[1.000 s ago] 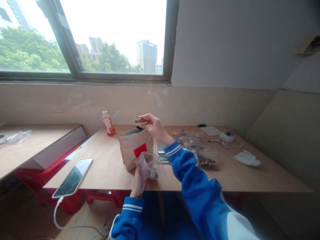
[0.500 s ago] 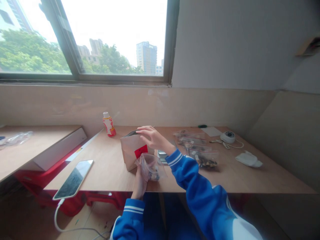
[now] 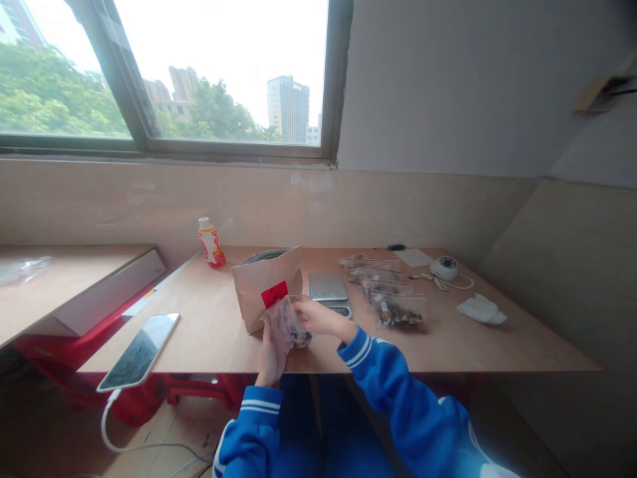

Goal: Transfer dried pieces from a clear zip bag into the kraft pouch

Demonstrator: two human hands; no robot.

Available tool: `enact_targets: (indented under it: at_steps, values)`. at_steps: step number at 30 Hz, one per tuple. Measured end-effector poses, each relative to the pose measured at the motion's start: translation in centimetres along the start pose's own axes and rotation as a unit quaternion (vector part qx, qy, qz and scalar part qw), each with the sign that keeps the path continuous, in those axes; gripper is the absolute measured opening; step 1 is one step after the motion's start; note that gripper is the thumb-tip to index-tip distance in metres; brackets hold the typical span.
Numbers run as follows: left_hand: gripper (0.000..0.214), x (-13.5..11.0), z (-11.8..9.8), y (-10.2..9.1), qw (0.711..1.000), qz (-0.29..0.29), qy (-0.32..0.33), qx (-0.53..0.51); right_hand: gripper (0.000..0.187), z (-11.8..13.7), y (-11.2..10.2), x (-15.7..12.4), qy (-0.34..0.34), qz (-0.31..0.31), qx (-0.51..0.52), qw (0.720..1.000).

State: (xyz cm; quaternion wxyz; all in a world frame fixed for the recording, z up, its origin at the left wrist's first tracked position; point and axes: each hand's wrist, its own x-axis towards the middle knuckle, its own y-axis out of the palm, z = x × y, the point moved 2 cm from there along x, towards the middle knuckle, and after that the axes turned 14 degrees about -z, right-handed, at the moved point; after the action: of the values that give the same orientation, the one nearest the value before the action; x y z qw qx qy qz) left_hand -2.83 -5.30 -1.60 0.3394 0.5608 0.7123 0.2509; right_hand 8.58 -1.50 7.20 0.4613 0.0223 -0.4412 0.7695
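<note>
The left hand (image 3: pixel 271 355) wraps closed around a clear zip bag (image 3: pixel 284 325) from below. The right hand (image 3: pixel 318 317) pinches the bag's upper edge in a narrow grip, just beside a kraft paper bag (image 3: pixel 259 299).

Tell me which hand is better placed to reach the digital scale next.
Right, probably. The right hand is nearest the digital scale and only touches the top of the clear zip bag, while the left hand holds that bag from below.
</note>
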Motion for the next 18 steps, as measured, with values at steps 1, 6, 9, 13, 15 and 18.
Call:
enact_targets:
  at_steps: [1, 6, 9, 13, 15, 18]
  values:
    - [0.054, 0.0, 0.0, -0.1, 1.0, -0.002, -0.003, -0.003, 0.042, -0.1, -0.1, 0.0, -0.011, -0.018, 0.026, 0.999]
    - [0.044, 0.1, 0.3, -0.7, 0.999, 0.02, -0.018, 0.039, 0.058, -0.3, -1.8, -0.4, 0.007, -0.077, 0.108, 0.991]
    - [0.034, 0.3, 0.8, -1.2, 0.996, 0.017, 0.0, 0.089, 0.058, -0.8, -2.4, -0.7, 0.047, -0.083, 0.141, 0.985]
    - [0.021, 0.5, 1.0, -1.5, 0.995, 0.021, -0.007, 0.098, 0.038, -1.9, -2.3, -1.2, 0.085, -0.064, 0.133, 0.985]
    - [0.02, 0.5, 1.0, -1.5, 0.994, 0.045, -0.016, 0.096, 0.026, -2.6, -1.9, -1.5, 0.101, -0.016, 0.12, 0.988]
    - [0.028, 0.4, 0.9, -1.4, 0.992, 0.083, -0.016, 0.091, 0.021, -3.4, -1.6, -1.9, 0.108, 0.021, 0.118, 0.987]
